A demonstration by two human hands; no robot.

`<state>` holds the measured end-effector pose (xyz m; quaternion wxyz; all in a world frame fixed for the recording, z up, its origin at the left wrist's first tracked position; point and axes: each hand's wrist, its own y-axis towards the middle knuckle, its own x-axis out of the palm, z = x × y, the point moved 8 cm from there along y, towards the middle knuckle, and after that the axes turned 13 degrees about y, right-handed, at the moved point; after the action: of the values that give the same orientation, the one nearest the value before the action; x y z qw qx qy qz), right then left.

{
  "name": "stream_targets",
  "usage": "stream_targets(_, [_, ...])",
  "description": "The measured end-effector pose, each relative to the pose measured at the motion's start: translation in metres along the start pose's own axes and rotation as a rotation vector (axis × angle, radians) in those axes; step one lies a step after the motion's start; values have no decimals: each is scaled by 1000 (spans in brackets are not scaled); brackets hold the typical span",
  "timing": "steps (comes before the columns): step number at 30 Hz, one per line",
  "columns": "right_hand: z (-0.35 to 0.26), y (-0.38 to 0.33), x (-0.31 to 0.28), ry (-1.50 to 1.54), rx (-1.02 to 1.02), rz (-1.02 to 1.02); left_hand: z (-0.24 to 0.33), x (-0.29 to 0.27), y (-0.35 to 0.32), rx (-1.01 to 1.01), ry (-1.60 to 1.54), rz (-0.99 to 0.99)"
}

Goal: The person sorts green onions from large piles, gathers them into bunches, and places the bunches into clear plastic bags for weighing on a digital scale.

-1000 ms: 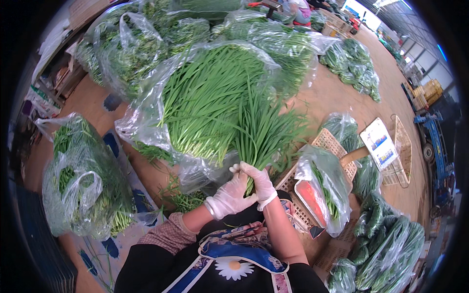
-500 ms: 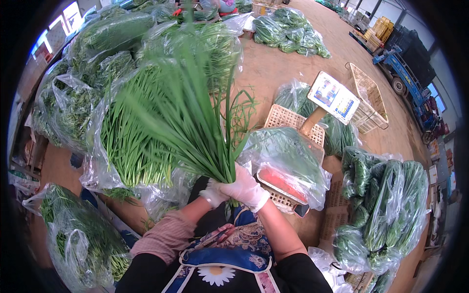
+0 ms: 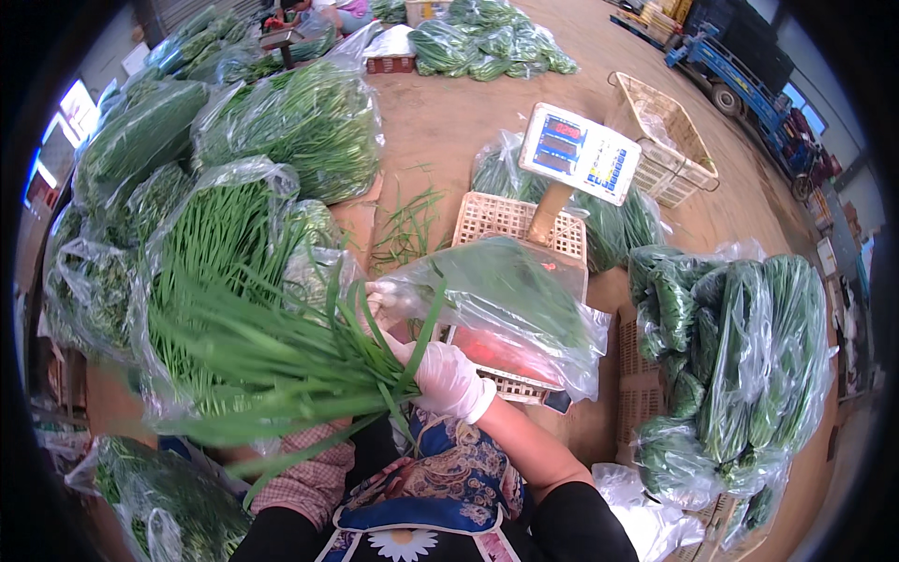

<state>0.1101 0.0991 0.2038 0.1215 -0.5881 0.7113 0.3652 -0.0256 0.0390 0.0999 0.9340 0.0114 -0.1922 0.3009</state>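
A loose bunch of long, flat garlic chives (image 3: 281, 365) fans out to the left, its leaves blurred by motion. My right hand (image 3: 451, 379), in a whitish thin glove, closes around it at its right end. The leaves cover most of my left hand; only my left forearm in a checked sleeve (image 3: 304, 473) shows below them. Gloved fingertips poke out above the bunch, but I cannot tell whose hand they belong to. Just right of them, a clear plastic bag of greens (image 3: 506, 290) lies over the red pan (image 3: 496, 356) of a scale (image 3: 581, 155).
An open bag of chives (image 3: 215, 244) stands at the left, with more bagged greens (image 3: 290, 131) behind. Packed greens (image 3: 749, 375) lie at the right on crates. A cream crate (image 3: 665, 140), a blue cart (image 3: 730, 80) and another person (image 3: 328, 14) are farther off.
The bunch has swung from upright down to the left, over my left forearm. My left hand has gone behind the leaves. The whole view has shifted a little.
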Motion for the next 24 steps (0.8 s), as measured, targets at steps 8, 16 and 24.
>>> stream_targets(8, [38,3,-34,-79,-49,70,3,14,26,-5,-328,-83])
stream_targets(16, [247,-118,-76,-230,511,319,35,37,43,58,-491,-251])
stream_targets(24, [196,-172,-146,-426,1250,112,59,54,42,125,-103,85])
